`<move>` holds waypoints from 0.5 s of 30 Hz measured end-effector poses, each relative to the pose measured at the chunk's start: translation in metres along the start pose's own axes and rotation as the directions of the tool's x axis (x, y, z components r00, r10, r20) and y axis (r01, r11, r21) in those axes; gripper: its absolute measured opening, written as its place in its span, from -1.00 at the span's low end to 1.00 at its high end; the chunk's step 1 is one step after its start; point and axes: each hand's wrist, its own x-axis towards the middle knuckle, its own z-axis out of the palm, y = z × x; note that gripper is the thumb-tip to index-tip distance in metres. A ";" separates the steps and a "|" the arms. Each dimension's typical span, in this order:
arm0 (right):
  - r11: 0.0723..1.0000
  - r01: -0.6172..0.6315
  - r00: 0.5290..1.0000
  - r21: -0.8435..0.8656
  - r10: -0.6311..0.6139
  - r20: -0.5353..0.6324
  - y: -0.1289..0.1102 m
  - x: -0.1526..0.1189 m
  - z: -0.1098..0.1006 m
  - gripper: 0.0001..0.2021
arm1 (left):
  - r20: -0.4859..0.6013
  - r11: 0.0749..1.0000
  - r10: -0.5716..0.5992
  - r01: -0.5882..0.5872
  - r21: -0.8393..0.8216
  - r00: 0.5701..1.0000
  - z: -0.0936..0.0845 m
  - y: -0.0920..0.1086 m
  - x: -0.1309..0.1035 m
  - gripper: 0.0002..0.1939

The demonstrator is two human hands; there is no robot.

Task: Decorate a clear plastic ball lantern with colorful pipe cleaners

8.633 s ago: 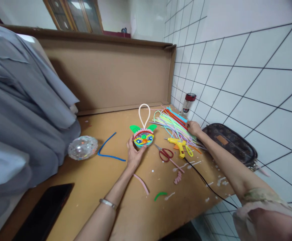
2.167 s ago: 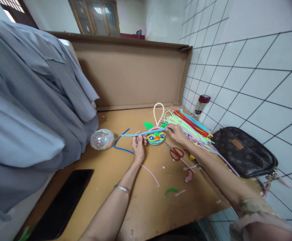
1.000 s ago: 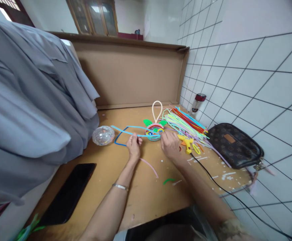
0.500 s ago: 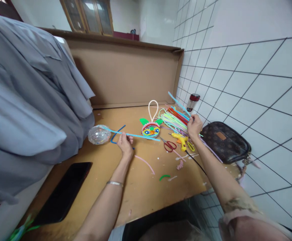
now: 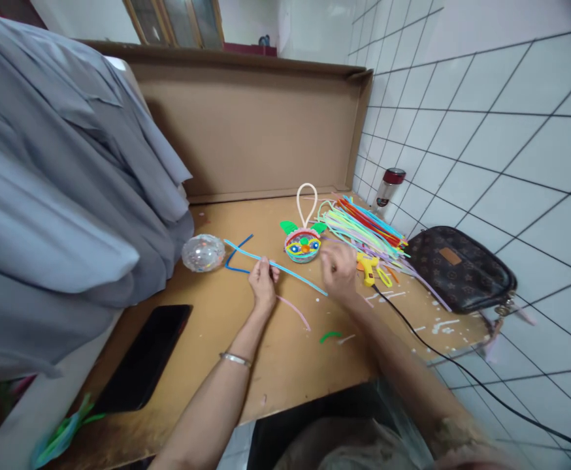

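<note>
Presently, left hand (image 5: 264,281): reached forward, palm turned inward, fingertips pinched around one light-blue stem (image 5: 298,275) near its middle; the stem slanted down toward the right hand.
Right hand (image 5: 339,267): raised over the table (image 5: 285,365), knuckles bent, fingers curled closed; whether they gripped anything could not be told.
Face ornament (image 5: 305,248): one, on the table beyond the hands, with two green ears, two blue-and-white eyes and one white loop (image 5: 307,186) above.
Loose pieces: one bent dark-blue stem (image 5: 233,266), one pink strip (image 5: 296,312), one short green piece (image 5: 330,335).
Stem bundle (image 5: 364,228): one, multicoloured, its stems too overlapped to count.
Other items: one clear faceted ball (image 5: 204,253), one yellow glue gun (image 5: 368,269), one red-capped bottle (image 5: 389,188), one patterned bag (image 5: 462,269), one black phone (image 5: 146,356).
</note>
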 end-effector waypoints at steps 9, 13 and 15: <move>0.971 0.233 0.909 -0.046 -0.201 0.367 -0.014 -0.036 0.037 -0.70 | 0.099 0.994 0.088 -0.093 0.050 0.991 -0.002 0.000 -0.004 -0.47; 0.995 -0.017 0.986 -0.102 0.033 0.161 0.013 -0.042 0.038 -0.64 | 0.482 0.885 0.212 -0.376 0.273 0.850 0.001 0.003 -0.023 -0.56; 0.986 -0.137 0.988 -0.094 0.143 0.057 0.023 -0.043 0.038 -0.62 | 0.782 0.681 0.271 -0.686 0.256 0.561 0.004 0.001 -0.037 -0.57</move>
